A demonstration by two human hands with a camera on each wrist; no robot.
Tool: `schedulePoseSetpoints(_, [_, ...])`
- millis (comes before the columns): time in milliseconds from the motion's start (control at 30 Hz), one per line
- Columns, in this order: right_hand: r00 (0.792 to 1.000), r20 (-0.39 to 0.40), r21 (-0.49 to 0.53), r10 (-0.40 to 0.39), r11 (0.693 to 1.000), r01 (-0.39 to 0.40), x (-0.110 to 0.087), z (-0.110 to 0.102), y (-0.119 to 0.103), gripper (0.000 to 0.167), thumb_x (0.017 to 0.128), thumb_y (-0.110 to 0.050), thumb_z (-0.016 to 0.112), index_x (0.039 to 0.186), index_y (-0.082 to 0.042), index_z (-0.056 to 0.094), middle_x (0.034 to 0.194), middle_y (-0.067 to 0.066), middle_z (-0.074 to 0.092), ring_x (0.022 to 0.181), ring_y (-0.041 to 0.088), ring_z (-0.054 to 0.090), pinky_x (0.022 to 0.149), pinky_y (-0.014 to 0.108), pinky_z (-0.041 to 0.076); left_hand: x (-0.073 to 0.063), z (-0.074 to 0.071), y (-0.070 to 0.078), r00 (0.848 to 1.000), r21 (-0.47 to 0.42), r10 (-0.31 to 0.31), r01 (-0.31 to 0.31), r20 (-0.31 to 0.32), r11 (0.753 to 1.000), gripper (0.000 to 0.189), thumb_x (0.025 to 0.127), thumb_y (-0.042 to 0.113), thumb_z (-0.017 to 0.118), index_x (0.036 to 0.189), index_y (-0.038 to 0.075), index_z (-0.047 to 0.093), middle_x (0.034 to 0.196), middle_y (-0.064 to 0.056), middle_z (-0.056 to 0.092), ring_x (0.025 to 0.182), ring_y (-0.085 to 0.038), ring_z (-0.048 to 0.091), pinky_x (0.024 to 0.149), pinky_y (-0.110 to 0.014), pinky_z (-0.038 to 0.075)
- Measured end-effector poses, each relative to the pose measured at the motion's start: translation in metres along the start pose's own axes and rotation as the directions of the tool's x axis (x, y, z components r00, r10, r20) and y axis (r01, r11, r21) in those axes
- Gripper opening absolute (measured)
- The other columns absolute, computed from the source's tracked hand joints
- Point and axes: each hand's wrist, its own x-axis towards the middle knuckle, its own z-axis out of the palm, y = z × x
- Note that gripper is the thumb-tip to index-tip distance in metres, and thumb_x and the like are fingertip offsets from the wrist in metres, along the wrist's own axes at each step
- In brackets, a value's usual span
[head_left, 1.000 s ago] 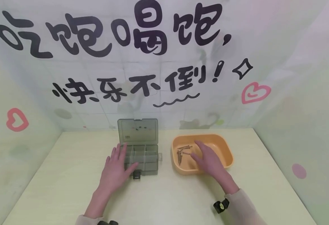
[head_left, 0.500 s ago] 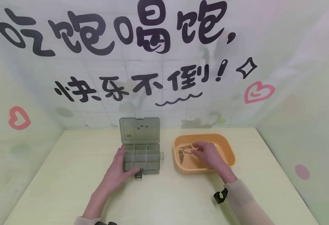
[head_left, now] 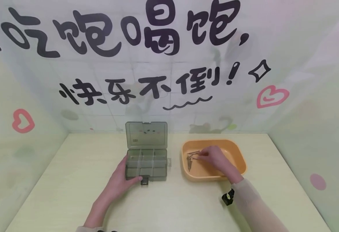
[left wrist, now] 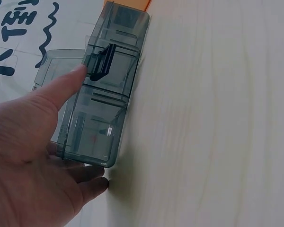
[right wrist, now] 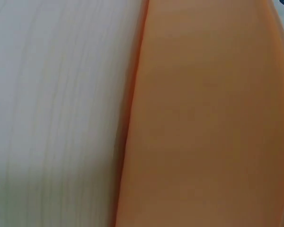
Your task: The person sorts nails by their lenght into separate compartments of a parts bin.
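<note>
A smoky clear divided storage box [head_left: 146, 172] stands on the table with its lid [head_left: 146, 135] raised. My left hand [head_left: 118, 178] holds its near left corner: in the left wrist view the thumb [left wrist: 68, 85] lies by the dark latch [left wrist: 103, 62], and the fingers sit at the box's end. To the right is an orange tray [head_left: 212, 178] with several thin metal screws [head_left: 190, 164] at its left side. Inside it my right hand [head_left: 215, 159] pinches at a screw [head_left: 193, 158]; the fingertips are partly hidden. The right wrist view shows the tray [right wrist: 208, 118] but no hand.
The pale wooden table [head_left: 172, 206] runs out in front of both containers. A printed backdrop [head_left: 157, 112] with black lettering rises close behind the raised lid, and panels stand at the left and right sides.
My right hand has gone from spread fingers over the tray to fingertips brought together at the screws. The left hand has moved from over the box's left side to hold its corner.
</note>
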Motion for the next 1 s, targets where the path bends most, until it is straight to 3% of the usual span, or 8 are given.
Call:
schedulePoseSetpoints(433, [0.993,0.091,0.004,-0.079,0.997,0.079,0.008,0.008,0.011,0.009,0.09,-0.002,0.076,0.098,-0.003,0.081,0.1,0.01,0.078,0.099,0.031,0.071,0.091,0.043,0.057,-0.003,-0.003,-0.009,0.999,-0.004,-0.013,0.013,-0.029,1.0,0.112,0.09,0.047,0.078,0.16,-0.008,0.011,0.162,-0.034,0.019,0.147,-0.053,0.022,0.117,-0.063,0.024])
schedulePoseSetpoints(733, [0.988,0.096,-0.051,-0.122,0.991,0.127,0.012,0.012,0.016,0.006,0.088,-0.002,0.078,0.091,-0.005,0.082,0.089,0.006,0.076,0.085,0.023,0.069,0.081,0.037,0.057,-0.001,0.001,-0.011,0.999,0.004,-0.018,0.018,-0.049,1.0,0.112,0.088,0.046,0.08,0.159,-0.01,0.014,0.16,-0.035,0.024,0.146,-0.053,0.025,0.116,-0.062,0.025])
schedulePoseSetpoints(1000, [0.972,0.057,-0.113,-0.229,0.966,0.234,0.011,0.013,0.016,0.008,0.086,0.0,0.077,0.088,-0.006,0.082,0.084,0.004,0.075,0.08,0.02,0.068,0.077,0.034,0.057,-0.002,0.004,-0.007,0.999,-0.017,-0.013,0.012,-0.04,1.0,0.111,0.089,0.044,0.08,0.159,-0.009,0.013,0.161,-0.034,0.022,0.148,-0.051,0.023,0.118,-0.061,0.024])
